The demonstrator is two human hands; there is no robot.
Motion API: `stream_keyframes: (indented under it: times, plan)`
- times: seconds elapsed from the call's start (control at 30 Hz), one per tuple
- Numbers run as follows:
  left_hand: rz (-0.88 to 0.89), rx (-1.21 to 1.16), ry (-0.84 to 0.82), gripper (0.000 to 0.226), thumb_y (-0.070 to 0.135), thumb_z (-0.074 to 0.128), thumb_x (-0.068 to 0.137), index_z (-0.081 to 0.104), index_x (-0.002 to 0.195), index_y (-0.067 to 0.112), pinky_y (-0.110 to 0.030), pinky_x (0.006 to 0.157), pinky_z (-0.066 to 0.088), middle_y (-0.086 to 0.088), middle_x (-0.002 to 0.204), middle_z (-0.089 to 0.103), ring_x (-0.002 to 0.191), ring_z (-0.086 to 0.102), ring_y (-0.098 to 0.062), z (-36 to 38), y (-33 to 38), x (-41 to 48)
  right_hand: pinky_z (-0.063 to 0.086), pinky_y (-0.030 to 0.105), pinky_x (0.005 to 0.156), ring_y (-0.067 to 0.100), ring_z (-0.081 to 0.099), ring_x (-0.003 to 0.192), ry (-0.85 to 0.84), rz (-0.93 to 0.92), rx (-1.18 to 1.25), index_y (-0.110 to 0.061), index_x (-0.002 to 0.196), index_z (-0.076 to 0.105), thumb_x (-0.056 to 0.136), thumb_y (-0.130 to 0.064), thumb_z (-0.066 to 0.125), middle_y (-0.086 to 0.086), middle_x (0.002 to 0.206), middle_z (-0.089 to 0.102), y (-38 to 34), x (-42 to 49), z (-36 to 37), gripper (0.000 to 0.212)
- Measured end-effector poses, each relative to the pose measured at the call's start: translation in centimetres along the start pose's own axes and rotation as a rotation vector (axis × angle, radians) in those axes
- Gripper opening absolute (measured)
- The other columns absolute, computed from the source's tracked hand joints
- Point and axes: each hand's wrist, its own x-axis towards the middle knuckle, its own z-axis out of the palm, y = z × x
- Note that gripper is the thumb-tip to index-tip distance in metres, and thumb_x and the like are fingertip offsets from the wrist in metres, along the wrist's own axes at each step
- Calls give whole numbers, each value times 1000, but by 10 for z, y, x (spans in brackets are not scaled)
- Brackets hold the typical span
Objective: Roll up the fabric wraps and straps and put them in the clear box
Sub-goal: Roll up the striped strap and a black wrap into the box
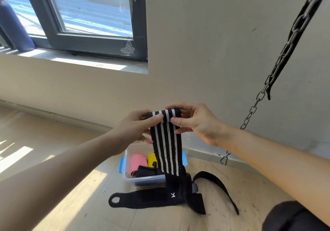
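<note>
A black wrap with white stripes (pixel 167 148) hangs down in front of me, its top end curled into a small roll. My left hand (pixel 135 129) pinches the roll's left side and my right hand (pixel 194 122) pinches its right side. The wrap's black lower end dangles over the front of the clear box (pixel 142 178), which has blue clips and stands on the floor. Inside the box lie a pink roll (pixel 137 163), a yellow roll (pixel 152 158) and a black roll (pixel 147 171). More black straps (pixel 142 198) lie flat on the floor before the box.
A metal chain (pixel 271 77) with a snap hook hangs at the right, close to my right arm. The beige wall and a dark-framed window (pixel 96 40) stand behind. Wood floor stretches left in sunlight. My dark-clad knee (pixel 292 216) is at bottom right.
</note>
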Motion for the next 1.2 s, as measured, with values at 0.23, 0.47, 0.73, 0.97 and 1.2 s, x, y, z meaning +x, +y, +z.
stream_keyframes:
  times: [0.23, 0.47, 0.73, 0.97, 1.2]
  plan:
    - [101, -2, 50, 32, 2, 78, 85, 68, 114, 13, -27, 61, 57, -13, 99, 73, 83, 74, -19, 0, -1, 0, 62, 39, 74, 20, 71, 110, -58, 125, -58, -24, 141, 54, 86, -21, 76, 5, 125, 69, -2, -3, -5, 59]
    - [209, 53, 114, 39, -5, 81, 79, 69, 111, 15, -24, 62, 56, -18, 99, 68, 76, 71, -14, 7, 0, 0, 59, 31, 61, 24, 73, 102, -20, 109, -88, -8, 117, 70, 92, -35, 66, 11, 111, 74, -2, -2, -2, 37]
    - [-58, -25, -141, 54, 64, 60, 90, 66, 122, 21, -37, 78, 61, -6, 113, 76, 102, 74, -27, 0, -2, 0, 55, 26, 59, 18, 72, 91, 44, -39, -110, -12, 115, 70, 94, -14, 68, 3, 93, 75, -6, -3, -4, 21]
    - [-40, -20, -67, 43, 47, 52, 100, 71, 117, 11, -30, 69, 59, -16, 110, 74, 89, 72, -26, 2, 3, -1, 63, 43, 81, 34, 69, 104, 4, -124, -142, -11, 112, 71, 86, 6, 73, 21, 108, 70, -2, -4, -4, 32]
    - [71, -109, 7, 27, 20, 66, 96, 67, 119, 6, -30, 66, 58, -17, 104, 72, 90, 71, -26, -1, 2, 1, 61, 39, 76, 25, 72, 106, -67, 64, -89, -13, 126, 64, 95, -16, 67, 12, 117, 72, -6, -5, -11, 31]
